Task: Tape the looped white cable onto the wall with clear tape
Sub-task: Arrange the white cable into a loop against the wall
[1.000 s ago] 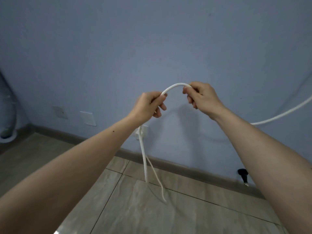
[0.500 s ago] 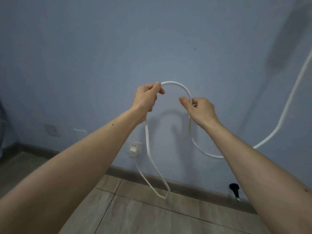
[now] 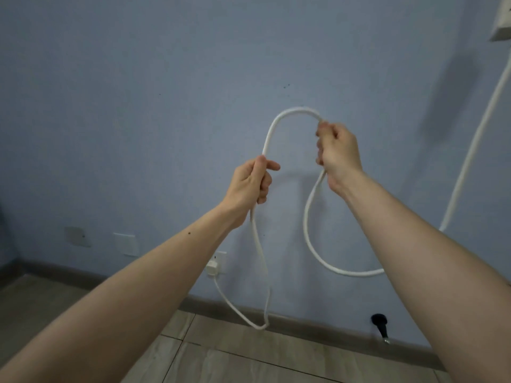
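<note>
A white cable [image 3: 279, 121] arches between my two hands in front of the blue wall [image 3: 166, 92]. My left hand [image 3: 253, 181] pinches its left side. My right hand [image 3: 337, 150] grips its right side, higher up. From my left hand the cable hangs to the floor and bends back up to a white plug [image 3: 211, 268] in a wall socket. Below my right hand it sags in a curve, passes behind my right forearm and climbs the wall at the right. No tape is in view.
Two blank wall plates [image 3: 125, 244] sit left of the socket. A dark skirting board [image 3: 304, 323] runs along the tiled floor [image 3: 235, 360]. A small black object [image 3: 380, 323] stands at the skirting. A white box [image 3: 502, 20] shows at the top right corner.
My right hand has risen and my left hand has dropped, so the arch of cable now stands taller and leans right. The view has tilted upward.
</note>
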